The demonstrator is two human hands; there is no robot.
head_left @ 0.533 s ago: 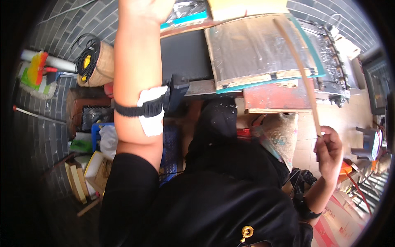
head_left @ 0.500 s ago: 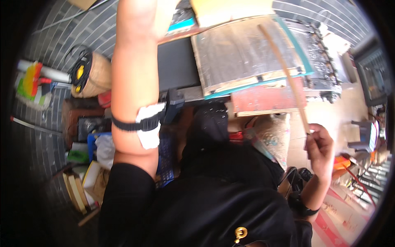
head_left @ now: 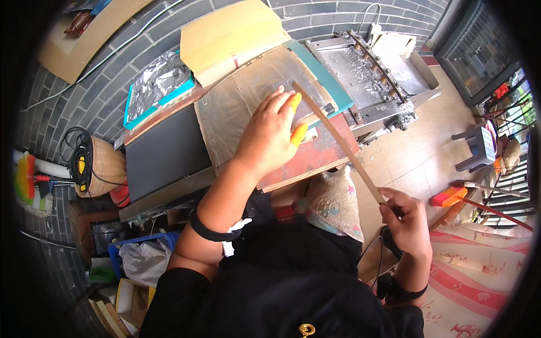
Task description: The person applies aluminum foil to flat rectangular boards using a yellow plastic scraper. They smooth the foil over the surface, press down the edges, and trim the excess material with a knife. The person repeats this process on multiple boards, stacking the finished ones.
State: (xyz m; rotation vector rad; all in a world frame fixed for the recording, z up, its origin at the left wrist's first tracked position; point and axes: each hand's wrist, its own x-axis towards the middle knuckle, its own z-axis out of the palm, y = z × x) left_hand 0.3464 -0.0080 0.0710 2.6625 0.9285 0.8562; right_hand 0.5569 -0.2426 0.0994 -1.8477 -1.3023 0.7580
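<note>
My right hand (head_left: pixel 407 222) pinches the lower end of a long thin wooden strip (head_left: pixel 341 141) between thumb and fingers. The strip slants up and to the left, its far tip close to my left fingers. My left hand (head_left: pixel 265 135) is over a flat grey-brown sheet-covered board (head_left: pixel 225 115), fingers stretched and nothing visible in them. Yellow covers sit on its thumb and one finger. Whether the hand touches the board I cannot tell. Under the board lie a teal sheet (head_left: pixel 315 66) and a worn red board (head_left: pixel 310 160).
A yellow card flap (head_left: pixel 231 34) rises behind the board. Left of it are a teal-edged tray of silver foil (head_left: pixel 160 76) and a black panel (head_left: pixel 163 149). A metal frame with shiny scraps (head_left: pixel 360 67) stands right. Beyond are a grey stool (head_left: pixel 478 146) and a broom (head_left: pixel 449 197).
My left arm has drawn back from far forward, bringing the hand over the board. My right hand has moved slightly left and down, still holding the strip. The view has shifted.
</note>
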